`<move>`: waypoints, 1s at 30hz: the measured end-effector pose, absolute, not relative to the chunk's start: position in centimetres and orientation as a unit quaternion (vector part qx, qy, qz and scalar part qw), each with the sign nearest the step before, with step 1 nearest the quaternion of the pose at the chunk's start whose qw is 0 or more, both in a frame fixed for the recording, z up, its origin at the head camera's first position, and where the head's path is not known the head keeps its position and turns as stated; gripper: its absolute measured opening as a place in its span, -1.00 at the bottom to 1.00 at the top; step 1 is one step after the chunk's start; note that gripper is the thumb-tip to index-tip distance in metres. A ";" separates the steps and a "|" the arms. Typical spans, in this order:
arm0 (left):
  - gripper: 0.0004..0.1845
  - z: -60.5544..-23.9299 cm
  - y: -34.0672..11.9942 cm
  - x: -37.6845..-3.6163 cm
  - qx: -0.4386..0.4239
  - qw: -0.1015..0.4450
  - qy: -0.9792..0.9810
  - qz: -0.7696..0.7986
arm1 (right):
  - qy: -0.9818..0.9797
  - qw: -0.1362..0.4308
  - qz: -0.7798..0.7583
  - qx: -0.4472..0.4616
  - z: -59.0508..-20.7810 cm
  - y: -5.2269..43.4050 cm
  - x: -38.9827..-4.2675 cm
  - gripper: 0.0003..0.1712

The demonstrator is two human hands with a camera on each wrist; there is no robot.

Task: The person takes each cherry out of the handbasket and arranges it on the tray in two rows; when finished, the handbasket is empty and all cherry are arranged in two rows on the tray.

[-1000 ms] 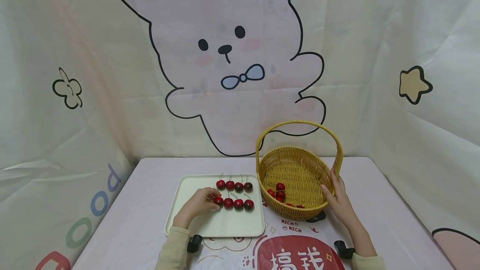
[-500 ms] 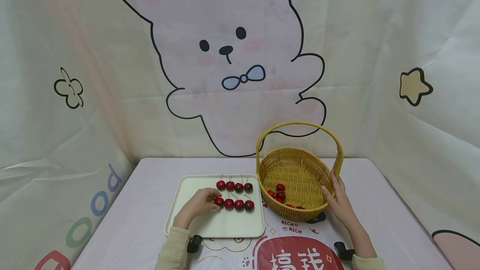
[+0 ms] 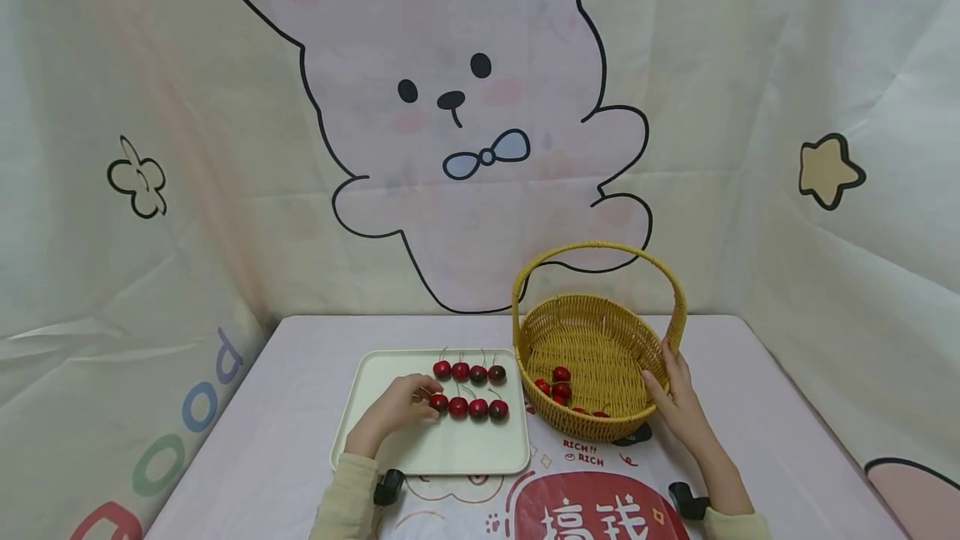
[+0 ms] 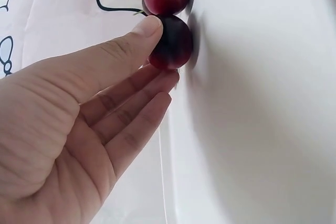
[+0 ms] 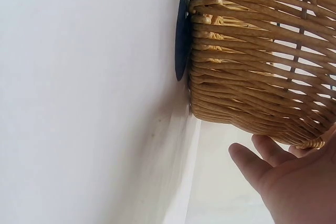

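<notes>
My left hand [image 3: 393, 411] is over a pale rectangular tray [image 3: 427, 458]. Thumb and fingers pinch the leftmost cherry [image 3: 438, 404] of the front row; in the left wrist view this dark red cherry [image 4: 176, 48] sits low against the tray surface. More cherries [image 3: 477, 409] continue that row to the right, and behind it runs a second row of stemmed cherries [image 3: 461, 372]. My right hand [image 3: 681, 407] holds the right side of a yellow wicker basket [image 3: 592, 332], thumb at the rim. Several cherries [image 3: 560, 390] lie inside, towards the front left.
The basket's tall arched handle [image 3: 596, 245] rises above the tray's height. Tray and basket stand side by side on a white-covered table [image 3: 772, 440] with a red printed patch [image 3: 600, 507] near the front. Printed cloth walls [image 3: 697, 215] enclose the back and sides.
</notes>
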State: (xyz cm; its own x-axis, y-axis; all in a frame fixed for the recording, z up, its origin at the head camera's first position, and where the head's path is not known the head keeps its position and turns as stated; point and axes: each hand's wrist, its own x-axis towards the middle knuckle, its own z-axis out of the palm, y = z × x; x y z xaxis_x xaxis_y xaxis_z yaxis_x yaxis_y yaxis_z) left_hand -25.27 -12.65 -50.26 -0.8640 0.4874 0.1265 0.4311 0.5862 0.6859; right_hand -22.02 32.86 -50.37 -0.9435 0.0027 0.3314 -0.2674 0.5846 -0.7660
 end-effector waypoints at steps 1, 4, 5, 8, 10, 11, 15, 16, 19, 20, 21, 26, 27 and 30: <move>-0.70 -50.2 -12.7 -25.2 0.260 0.036 0.889 0.376 | -0.877 0.150 0.450 0.075 -50.4 32.9 -22.0 -0.19; -0.71 -49.9 -12.7 -25.1 0.264 0.031 0.885 0.381 | -0.878 0.147 0.449 0.074 -50.5 33.0 -22.1 -0.19; -0.71 -49.8 -12.8 -25.0 0.267 0.028 0.884 0.383 | -0.878 0.147 0.449 0.074 -50.5 33.0 -22.1 -0.19; -0.72 -49.4 -12.8 -24.9 0.273 0.017 0.881 0.386 | -0.879 0.146 0.448 0.071 -50.6 33.1 -22.1 -0.19; -0.72 -49.2 -12.7 -24.8 0.278 0.009 0.880 0.386 | -0.880 0.147 0.447 0.070 -50.6 33.1 -22.1 -0.19; -0.72 -49.0 -12.7 -24.7 0.280 0.006 0.879 0.386 | -0.880 0.147 0.447 0.069 -50.6 33.1 -22.1 -0.19; -0.71 -48.5 -12.4 -24.6 0.282 0.000 0.876 0.391 | -0.882 0.144 0.444 0.069 -50.6 33.0 -22.1 -0.19; -0.71 -48.3 -12.3 -24.5 0.283 -0.002 0.875 0.392 | -0.882 0.145 0.443 0.070 -50.6 33.1 -22.1 -0.19; -0.70 -48.0 -11.9 -24.4 0.285 -0.009 0.874 0.394 | -0.881 0.147 0.443 0.072 -50.5 33.1 -22.1 -0.20; -0.70 -47.8 -11.7 -24.3 0.286 -0.010 0.873 0.395 | -0.881 0.149 0.443 0.073 -50.5 33.1 -22.1 -0.20; -0.70 -47.7 -11.5 -24.3 0.287 -0.011 0.872 0.397 | -0.881 0.150 0.443 0.074 -50.5 33.1 -22.1 -0.20; -0.72 -47.3 -10.1 -23.9 0.300 -0.019 0.865 0.401 | -0.880 0.149 0.444 0.073 -50.4 33.0 -22.1 -0.20; -0.72 -47.3 -9.8 -23.8 0.304 -0.022 0.863 0.402 | -0.881 0.147 0.445 0.072 -50.4 33.0 -22.1 -0.20; -0.74 -47.3 -8.7 -23.7 0.317 -0.037 0.859 0.400 | -0.882 0.144 0.444 0.070 -50.5 33.0 -22.1 -0.19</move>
State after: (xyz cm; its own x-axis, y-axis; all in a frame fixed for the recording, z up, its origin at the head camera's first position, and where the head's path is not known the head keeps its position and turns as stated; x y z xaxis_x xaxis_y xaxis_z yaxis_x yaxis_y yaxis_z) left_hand -23.69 -8.73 -47.33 -0.7958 0.5161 0.3168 0.5747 0.4785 0.6639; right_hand -22.13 33.01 -50.47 -0.9487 0.0036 0.3162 -0.2518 0.5961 -0.7624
